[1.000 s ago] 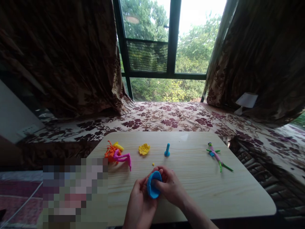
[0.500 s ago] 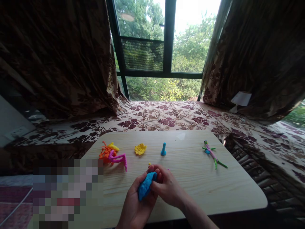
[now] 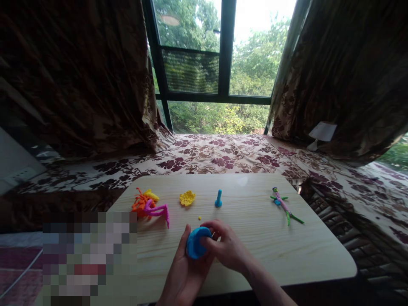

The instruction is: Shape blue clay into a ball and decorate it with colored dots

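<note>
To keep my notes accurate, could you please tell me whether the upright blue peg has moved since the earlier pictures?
No, the blue peg has kept its place on the table, right of the yellow piece.

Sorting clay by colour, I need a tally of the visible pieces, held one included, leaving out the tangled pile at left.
Blue: 2 (cupped piece, peg)
Yellow: 2 (ruffled disc, crumb)
Multicoloured: 1 (figure)
Total: 5

There is big open room on the table (image 3: pixel 255 233) between the blue peg (image 3: pixel 218 199) and the pink-and-green figure (image 3: pixel 282 204), but the peg, yellow flat piece (image 3: pixel 187 198) and tiny yellow ball (image 3: pixel 199 218) block bits ahead of the left hand (image 3: pixel 188 272) and right hand (image 3: pixel 229 246).
</note>
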Tool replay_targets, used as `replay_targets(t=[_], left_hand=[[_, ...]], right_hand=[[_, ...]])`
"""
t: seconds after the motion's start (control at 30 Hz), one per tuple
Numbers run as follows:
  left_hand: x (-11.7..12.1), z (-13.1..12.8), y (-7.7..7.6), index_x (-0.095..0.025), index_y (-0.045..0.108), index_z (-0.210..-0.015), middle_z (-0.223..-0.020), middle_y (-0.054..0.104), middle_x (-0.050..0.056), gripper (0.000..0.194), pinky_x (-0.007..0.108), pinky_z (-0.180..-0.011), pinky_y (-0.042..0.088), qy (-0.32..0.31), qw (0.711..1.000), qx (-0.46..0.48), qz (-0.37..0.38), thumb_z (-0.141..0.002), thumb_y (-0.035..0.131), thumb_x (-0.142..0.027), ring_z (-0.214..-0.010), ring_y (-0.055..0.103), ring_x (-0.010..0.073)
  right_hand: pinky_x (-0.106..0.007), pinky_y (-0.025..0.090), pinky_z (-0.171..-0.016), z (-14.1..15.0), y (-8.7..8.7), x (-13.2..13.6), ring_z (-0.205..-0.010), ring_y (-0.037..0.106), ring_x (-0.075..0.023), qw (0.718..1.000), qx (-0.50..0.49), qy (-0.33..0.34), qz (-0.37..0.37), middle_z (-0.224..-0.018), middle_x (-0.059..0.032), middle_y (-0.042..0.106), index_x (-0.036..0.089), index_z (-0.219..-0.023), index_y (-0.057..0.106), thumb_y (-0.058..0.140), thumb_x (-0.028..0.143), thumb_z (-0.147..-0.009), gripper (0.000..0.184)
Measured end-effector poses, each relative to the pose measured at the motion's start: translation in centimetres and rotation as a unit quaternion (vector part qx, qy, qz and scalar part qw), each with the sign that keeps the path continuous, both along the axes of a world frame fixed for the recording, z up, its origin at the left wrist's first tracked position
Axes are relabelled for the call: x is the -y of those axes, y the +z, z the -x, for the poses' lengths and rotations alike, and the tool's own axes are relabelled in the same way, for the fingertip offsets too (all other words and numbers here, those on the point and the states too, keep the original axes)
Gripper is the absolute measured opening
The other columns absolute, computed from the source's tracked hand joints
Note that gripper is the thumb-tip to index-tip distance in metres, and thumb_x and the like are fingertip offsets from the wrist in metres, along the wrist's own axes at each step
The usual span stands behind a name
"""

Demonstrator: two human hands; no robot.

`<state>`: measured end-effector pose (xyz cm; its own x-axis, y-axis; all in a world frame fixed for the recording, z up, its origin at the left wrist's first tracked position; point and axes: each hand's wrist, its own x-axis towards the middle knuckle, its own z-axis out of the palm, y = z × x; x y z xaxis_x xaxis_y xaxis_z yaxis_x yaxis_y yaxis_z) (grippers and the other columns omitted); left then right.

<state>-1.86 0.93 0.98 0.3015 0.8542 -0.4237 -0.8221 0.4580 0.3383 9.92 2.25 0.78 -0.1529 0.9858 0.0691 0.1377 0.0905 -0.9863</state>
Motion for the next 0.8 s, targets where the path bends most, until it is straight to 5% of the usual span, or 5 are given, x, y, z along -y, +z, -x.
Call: replay_targets(t=[0.17,0.4,0.63,0.8], left_hand=[[0.2,-0.2,0.6,-0.013,0.061,-0.096,-0.086,0.071,0.008,0.018,0.034,-0.073,0.054,0.013,1.000,0.005,0.008,-0.080,0.053,-0.014,-0.081,0.067,0.0186],[0.9,-0.5,1.3,-0.010,0.061,-0.101,-0.094,0.069,0.013,0.025,0.042,-0.077,0.053,0.024,0.999,-0.037,0.003,-0.081,0.046,-0.017,-0.094,0.063,0.0255],[0.6,-0.1,0.7,-0.011,0.062,-0.097,-0.088,0.070,0.012,0.022,0.039,-0.079,0.050,-0.031,0.997,-0.052,-0.037,-0.081,0.054,-0.023,-0.084,0.066,0.0216],[0.7,-0.5,1.0,-0.014,0.062,-0.094,-0.089,0.070,0.010,0.018,0.034,-0.077,0.050,-0.043,0.999,-0.003,-0.005,-0.080,0.054,-0.021,-0.085,0.065,0.0194]], right_hand=[[-0.023,0.046,-0.064,0.3,-0.2,0.2,-0.070,0.054,-0.0126,1.000,-0.005,-0.007,0.002,-0.084,0.0006,0.061,0.021,-0.104,0.058,0.059,0.015,-0.067,0.037],[-0.022,0.047,-0.058,0.2,-1.4,0.1,-0.068,0.056,-0.0124,1.000,-0.023,0.005,0.012,-0.084,0.0001,0.062,0.020,-0.110,0.052,0.059,0.014,-0.066,0.044],[-0.027,0.045,-0.075,-1.3,0.8,0.3,-0.083,0.057,-0.0168,0.999,-0.013,0.042,-0.005,-0.087,0.0004,0.063,0.021,-0.097,0.063,0.061,0.020,-0.070,0.026],[-0.025,0.047,-0.066,-0.7,0.6,0.7,-0.076,0.059,-0.0156,0.997,-0.039,0.059,0.016,-0.087,0.0001,0.062,0.021,-0.102,0.060,0.059,0.015,-0.068,0.034]])
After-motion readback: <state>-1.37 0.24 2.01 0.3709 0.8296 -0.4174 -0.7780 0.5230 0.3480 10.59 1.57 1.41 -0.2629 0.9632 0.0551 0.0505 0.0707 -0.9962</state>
